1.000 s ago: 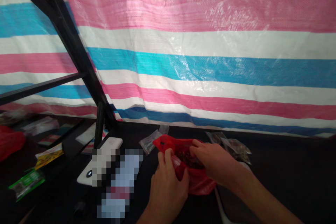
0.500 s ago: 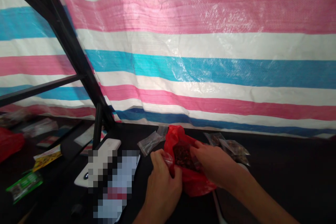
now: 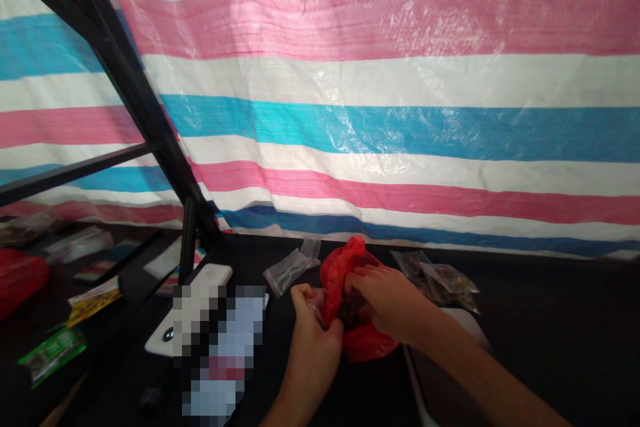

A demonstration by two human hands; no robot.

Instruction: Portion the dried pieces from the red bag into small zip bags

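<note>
A red plastic bag (image 3: 370,345) stands on the black table with its mouth open. Small dark brown dried pieces (image 3: 350,310) show inside it; their kind is unclear. At the bag's left side, my left hand (image 3: 315,343) is closed on a small clear plastic bag (image 3: 315,300). My right hand (image 3: 395,300) reaches into the red bag's mouth from the right, fingers bent together, the tips partly hidden by the bag. Behind the right hand lie small clear bags with brown contents (image 3: 447,283). More flat clear bags (image 3: 291,269) rest left of the red bag.
A white power bank (image 3: 213,277) and a blurred-out phone-like slab (image 3: 245,310) lie to the left. Beside my right forearm is a dark device with a pale edge (image 3: 465,323). A black metal frame (image 3: 135,93) slants at left; a striped tarp (image 3: 400,87) hangs behind.
My right hand has moved slightly left and deeper over the red bag's opening, covering more of the brown pieces. The bag's upper edge has folded toward the right. My left hand keeps its grip.
</note>
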